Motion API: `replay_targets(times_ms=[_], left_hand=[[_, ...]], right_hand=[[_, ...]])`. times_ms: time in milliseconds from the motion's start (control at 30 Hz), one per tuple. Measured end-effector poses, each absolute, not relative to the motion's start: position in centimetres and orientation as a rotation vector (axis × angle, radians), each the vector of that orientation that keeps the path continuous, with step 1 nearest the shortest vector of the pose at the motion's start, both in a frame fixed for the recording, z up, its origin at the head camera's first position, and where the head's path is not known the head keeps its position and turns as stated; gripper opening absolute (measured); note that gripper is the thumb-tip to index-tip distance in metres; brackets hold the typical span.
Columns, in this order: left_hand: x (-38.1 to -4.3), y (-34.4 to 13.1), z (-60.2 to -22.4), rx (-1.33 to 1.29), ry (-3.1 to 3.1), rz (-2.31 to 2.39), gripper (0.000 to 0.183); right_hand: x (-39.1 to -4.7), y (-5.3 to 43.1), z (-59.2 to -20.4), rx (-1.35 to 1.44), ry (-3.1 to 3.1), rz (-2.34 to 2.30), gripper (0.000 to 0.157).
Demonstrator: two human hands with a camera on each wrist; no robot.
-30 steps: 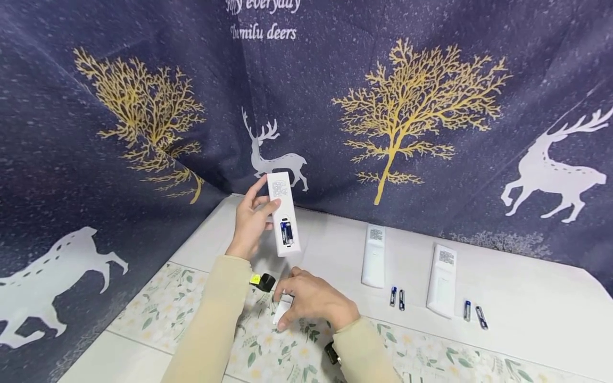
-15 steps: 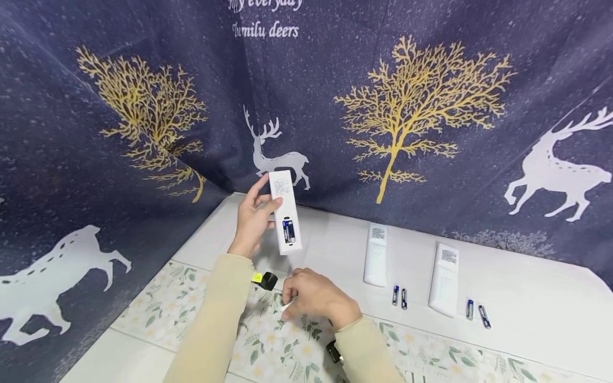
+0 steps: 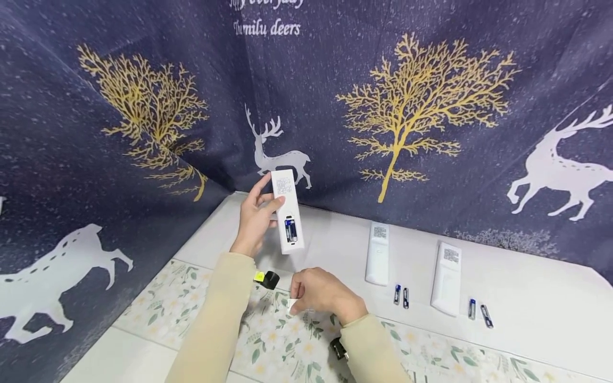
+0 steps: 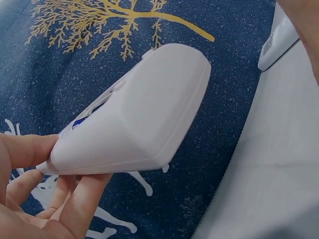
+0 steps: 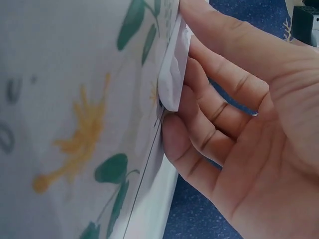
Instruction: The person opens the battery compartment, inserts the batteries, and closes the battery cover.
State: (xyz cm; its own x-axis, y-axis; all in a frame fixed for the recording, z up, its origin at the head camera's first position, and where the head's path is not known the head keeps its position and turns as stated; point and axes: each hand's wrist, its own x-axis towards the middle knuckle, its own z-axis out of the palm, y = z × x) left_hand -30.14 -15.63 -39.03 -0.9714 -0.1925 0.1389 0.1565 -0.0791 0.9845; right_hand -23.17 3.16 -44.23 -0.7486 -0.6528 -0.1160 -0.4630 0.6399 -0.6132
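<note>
My left hand point(image 3: 254, 218) grips a white remote control point(image 3: 286, 199), raised above the table with its back toward the head camera. Two dark blue batteries point(image 3: 291, 231) lie side by side in its uncovered compartment. The left wrist view shows the remote's blunt end point(image 4: 167, 94), with the thumb and fingers round the other end. Below and to the right, my right hand point(image 3: 323, 292) pinches a small white battery cover point(image 5: 174, 74) by its edges, close over the flowered cloth. Most of the cover is hidden behind the fingers in the head view.
Two more white remotes, a nearer-centre remote point(image 3: 378, 254) and a right-hand remote point(image 3: 446, 279), lie back up on the white table point(image 3: 335, 229). Beside them rest a battery pair point(image 3: 397, 294) and another battery pair point(image 3: 472, 308). A dark printed curtain point(image 3: 316, 80) rises behind the table.
The right hand has shifted slightly right, and the cover in it has turned so that less of it shows. The left hand still holds the remote in nearly the same place.
</note>
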Motion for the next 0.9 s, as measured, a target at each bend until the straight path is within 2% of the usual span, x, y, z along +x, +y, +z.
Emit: replay_targets(times_ms=[433, 900], left_hand=[[-29.9, -15.6, -39.2, 0.03, -1.934, -2.17, 0.066], [-30.1, -15.3, -39.3, -0.007, -1.939, -2.167, 0.067]], right_hand=[[-23.2, 3.6, -44.6, -0.888, 2.549, -0.888, 0.027], [-24.8, 6.6, -44.0, -0.696, 2.498, -1.34, 0.017]])
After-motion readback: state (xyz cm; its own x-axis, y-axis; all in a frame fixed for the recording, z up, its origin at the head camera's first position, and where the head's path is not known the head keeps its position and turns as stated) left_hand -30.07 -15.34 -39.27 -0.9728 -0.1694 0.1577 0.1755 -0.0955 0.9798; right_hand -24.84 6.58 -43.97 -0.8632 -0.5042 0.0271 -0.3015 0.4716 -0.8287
